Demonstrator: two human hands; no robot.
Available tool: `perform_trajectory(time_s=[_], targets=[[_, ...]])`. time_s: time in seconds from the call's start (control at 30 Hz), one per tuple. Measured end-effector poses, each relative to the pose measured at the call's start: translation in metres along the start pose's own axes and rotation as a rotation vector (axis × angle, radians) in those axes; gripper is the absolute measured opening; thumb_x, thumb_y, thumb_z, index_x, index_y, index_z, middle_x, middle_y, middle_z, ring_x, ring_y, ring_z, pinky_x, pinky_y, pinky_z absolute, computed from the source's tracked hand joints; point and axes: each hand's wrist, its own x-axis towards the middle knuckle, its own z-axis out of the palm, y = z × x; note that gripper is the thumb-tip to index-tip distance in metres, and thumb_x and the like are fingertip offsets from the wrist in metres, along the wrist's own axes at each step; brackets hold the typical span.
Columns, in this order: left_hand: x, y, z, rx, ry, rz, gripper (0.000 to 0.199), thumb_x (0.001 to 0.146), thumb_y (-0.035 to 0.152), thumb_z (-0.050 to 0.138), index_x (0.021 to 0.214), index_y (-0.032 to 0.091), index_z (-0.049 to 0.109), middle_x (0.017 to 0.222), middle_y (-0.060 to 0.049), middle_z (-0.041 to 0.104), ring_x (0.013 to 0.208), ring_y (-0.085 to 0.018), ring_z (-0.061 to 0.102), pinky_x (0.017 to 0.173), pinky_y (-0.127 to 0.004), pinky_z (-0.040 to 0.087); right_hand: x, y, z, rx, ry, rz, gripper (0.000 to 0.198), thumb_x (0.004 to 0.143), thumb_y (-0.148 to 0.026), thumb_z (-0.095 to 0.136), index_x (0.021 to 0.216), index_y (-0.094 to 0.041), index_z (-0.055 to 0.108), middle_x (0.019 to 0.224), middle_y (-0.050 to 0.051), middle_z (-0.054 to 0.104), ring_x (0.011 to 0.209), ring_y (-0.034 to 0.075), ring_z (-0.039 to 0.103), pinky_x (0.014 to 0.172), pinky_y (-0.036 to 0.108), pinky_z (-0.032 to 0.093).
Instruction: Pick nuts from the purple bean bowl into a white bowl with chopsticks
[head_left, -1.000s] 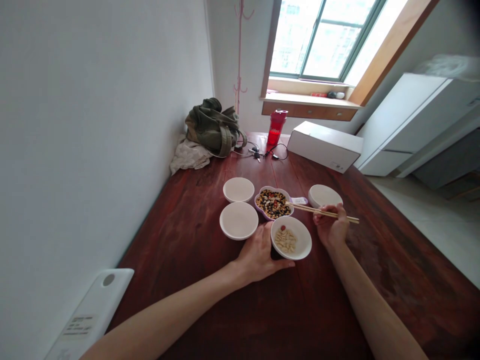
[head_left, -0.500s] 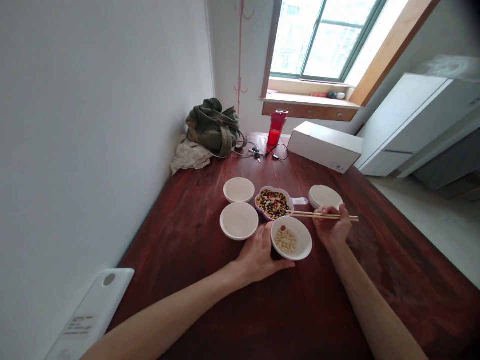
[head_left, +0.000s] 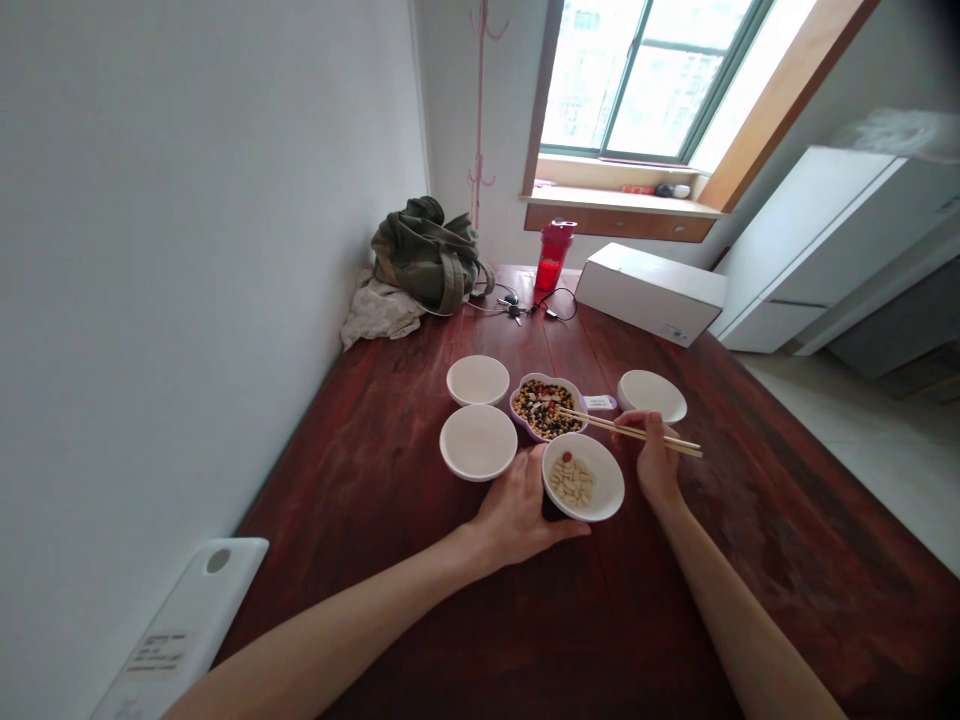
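My right hand (head_left: pixel 654 455) grips a pair of wooden chopsticks (head_left: pixel 622 432). Their tips reach into a purple flower-shaped bowl (head_left: pixel 517 418) of mixed black, yellow and red beans and kernels (head_left: pixel 544 408). My left hand (head_left: pixel 521 508) wraps round the near-left side of a tilted white bowl (head_left: pixel 616 495). Inside that bowl are pale flat seeds (head_left: pixel 574 484) and one red piece (head_left: pixel 567 456). Two more white bowls, a near one (head_left: pixel 478 442) and a far one (head_left: pixel 478 381), stand to the left. Another white bowl (head_left: pixel 651 395) stands beyond my right hand.
On the dark red wooden table (head_left: pixel 405 450), a green bag (head_left: pixel 427 255), keys and cables (head_left: pixel 514 310), a red shaker bottle (head_left: pixel 555 257) and a white box (head_left: pixel 649 290) stand at the far end. A white wall (head_left: pixel 187 250) borders the left side.
My right hand has turned and shifted slightly down, and the chopsticks now slope more. Their tips have moved left, further over the beans. The left hand and bowls stay in place.
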Motion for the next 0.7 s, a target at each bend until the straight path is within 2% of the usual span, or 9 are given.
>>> perform_trajectory(time_s=[0.17,0.33,0.7], targets=[[-0.0004,0.0003,0.0005,0.006,-0.007,-0.011,0.109,0.066,0.064,0.087,0.149,0.022,0.031,0.141,-0.016,0.052,0.133,-0.038,0.051,0.114,-0.058,0.041,-0.0018,-0.001,0.0008,-0.108,-0.002,-0.037,0.055,0.099,-0.065,0.046,0.081,-0.021,0.074,0.064,0.002,0.067,0.053,0.016,0.06,0.049,0.028,0.044],[-0.0006,0.0002,0.0003,-0.007,0.003,0.005,0.108,0.067,0.064,0.087,0.149,0.022,0.031,0.142,-0.016,0.052,0.133,-0.038,0.051,0.115,-0.057,0.041,-0.0012,-0.0023,0.0006,-0.101,-0.004,-0.072,0.051,0.1,-0.06,0.046,0.084,-0.021,0.074,0.069,0.003,0.069,0.057,0.017,0.062,0.052,0.029,0.046],[-0.0002,-0.0004,-0.0001,-0.013,0.013,0.002,0.109,0.065,0.064,0.088,0.149,0.022,0.032,0.142,-0.016,0.052,0.134,-0.038,0.05,0.115,-0.058,0.041,-0.0022,-0.0046,-0.0003,-0.123,0.017,-0.11,0.054,0.102,-0.06,0.044,0.081,-0.02,0.073,0.063,0.002,0.066,0.053,0.016,0.06,0.052,0.029,0.046]])
